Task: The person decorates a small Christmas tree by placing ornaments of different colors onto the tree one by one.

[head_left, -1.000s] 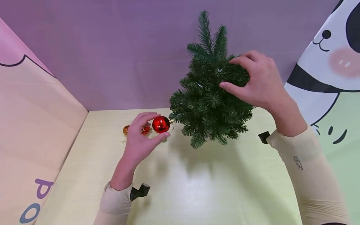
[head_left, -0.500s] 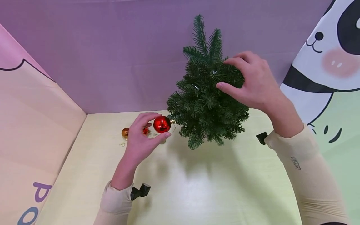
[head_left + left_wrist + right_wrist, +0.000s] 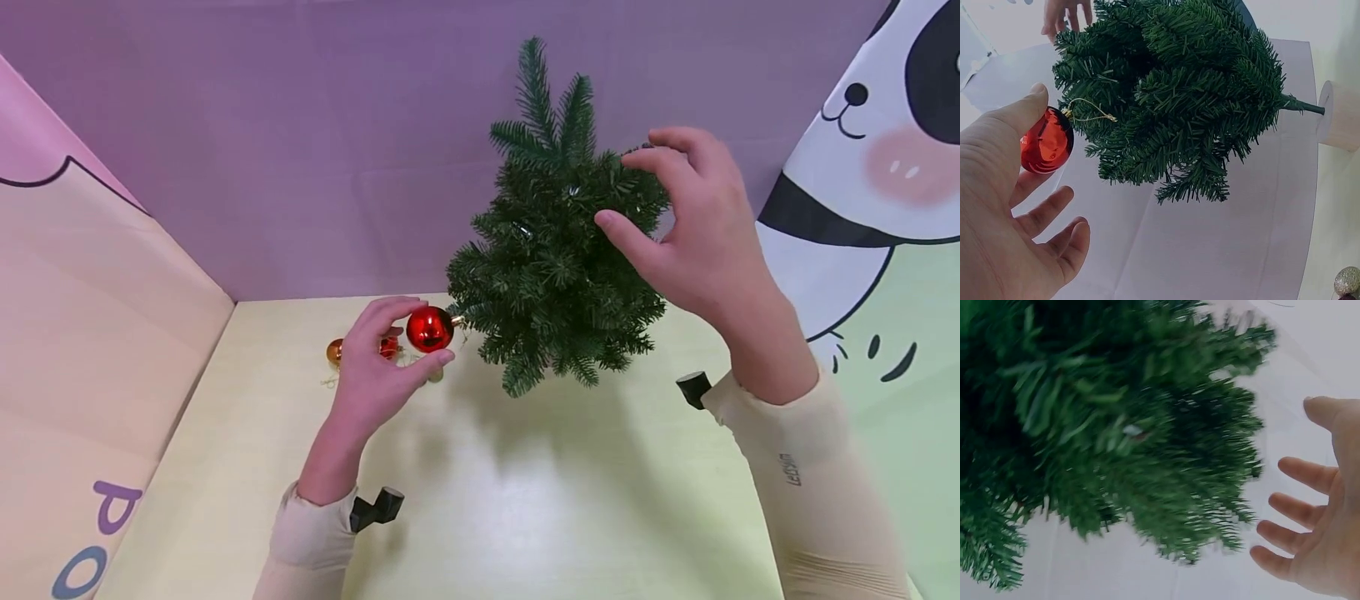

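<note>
My left hand (image 3: 378, 358) pinches a shiny red Christmas ball (image 3: 430, 329) between thumb and fingers, just left of a small artificial Christmas tree (image 3: 558, 258). The ball's gold cap points at the branches, and its thin gold string loop (image 3: 1088, 111) overlaps the needles in the left wrist view. At the tree's upper right is my right hand (image 3: 701, 221), its fingers spread and holding nothing. In the right wrist view a gap shows between those fingers (image 3: 1300, 509) and the needles. The tree's trunk enters a pale round base (image 3: 1340, 115), hidden from the head view.
On the table (image 3: 495, 517), behind my left hand, lie an orange-gold ball (image 3: 334, 352) and another red ornament (image 3: 389, 347), partly covered. A glittery ball (image 3: 1347, 281) shows at the left wrist view's corner. A purple backdrop (image 3: 360, 158) stands behind; printed panels flank both sides.
My right hand has drawn back to the right, off the tree's upper branches, and its fingers have spread wider. The left hand keeps the red ball in nearly the same place.
</note>
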Demonstrator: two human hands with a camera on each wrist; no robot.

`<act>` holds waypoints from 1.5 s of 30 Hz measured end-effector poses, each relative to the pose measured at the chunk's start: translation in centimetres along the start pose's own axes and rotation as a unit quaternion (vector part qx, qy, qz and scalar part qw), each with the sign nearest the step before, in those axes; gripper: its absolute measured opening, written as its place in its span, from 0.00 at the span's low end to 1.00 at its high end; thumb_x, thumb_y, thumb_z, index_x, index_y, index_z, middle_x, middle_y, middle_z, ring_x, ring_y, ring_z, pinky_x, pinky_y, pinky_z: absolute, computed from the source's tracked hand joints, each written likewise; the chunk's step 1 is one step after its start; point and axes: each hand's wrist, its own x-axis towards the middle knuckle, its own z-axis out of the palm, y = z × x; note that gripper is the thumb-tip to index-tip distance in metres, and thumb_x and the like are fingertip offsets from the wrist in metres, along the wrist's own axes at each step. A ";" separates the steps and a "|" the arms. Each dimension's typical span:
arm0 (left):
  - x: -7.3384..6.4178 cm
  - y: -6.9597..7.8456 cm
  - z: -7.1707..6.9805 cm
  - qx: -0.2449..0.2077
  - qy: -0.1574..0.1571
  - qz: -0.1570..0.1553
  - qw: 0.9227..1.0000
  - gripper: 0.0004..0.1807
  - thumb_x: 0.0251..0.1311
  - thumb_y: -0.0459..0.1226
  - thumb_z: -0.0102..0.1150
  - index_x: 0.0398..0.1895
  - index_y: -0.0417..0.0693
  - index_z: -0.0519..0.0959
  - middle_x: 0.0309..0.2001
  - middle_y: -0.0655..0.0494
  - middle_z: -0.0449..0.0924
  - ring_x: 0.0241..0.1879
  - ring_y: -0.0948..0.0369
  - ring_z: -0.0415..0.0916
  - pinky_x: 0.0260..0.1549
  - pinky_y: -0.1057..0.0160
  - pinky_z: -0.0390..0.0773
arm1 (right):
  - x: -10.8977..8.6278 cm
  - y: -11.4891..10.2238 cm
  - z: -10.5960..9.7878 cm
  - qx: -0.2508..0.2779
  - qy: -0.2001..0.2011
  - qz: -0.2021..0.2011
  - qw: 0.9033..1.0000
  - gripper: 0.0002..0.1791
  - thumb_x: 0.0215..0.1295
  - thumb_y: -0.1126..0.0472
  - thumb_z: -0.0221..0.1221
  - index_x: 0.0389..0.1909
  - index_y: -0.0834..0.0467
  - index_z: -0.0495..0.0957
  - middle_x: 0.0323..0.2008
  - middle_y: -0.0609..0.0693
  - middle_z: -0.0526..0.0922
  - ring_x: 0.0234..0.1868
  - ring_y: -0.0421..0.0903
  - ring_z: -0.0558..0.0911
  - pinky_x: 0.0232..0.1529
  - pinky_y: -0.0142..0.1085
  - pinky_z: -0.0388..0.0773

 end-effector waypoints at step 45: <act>1.0 4.9 1.8 -0.056 0.031 0.034 0.997 0.28 0.40 0.23 0.75 0.50 0.28 0.78 0.48 0.36 0.77 0.50 0.54 0.73 0.46 0.64 0.74 | -7.9 -5.3 5.3 0.195 0.038 -0.061 0.978 0.08 0.55 0.63 0.67 0.37 0.59 0.84 0.39 0.48 0.83 0.42 0.45 0.79 0.32 0.32 0.70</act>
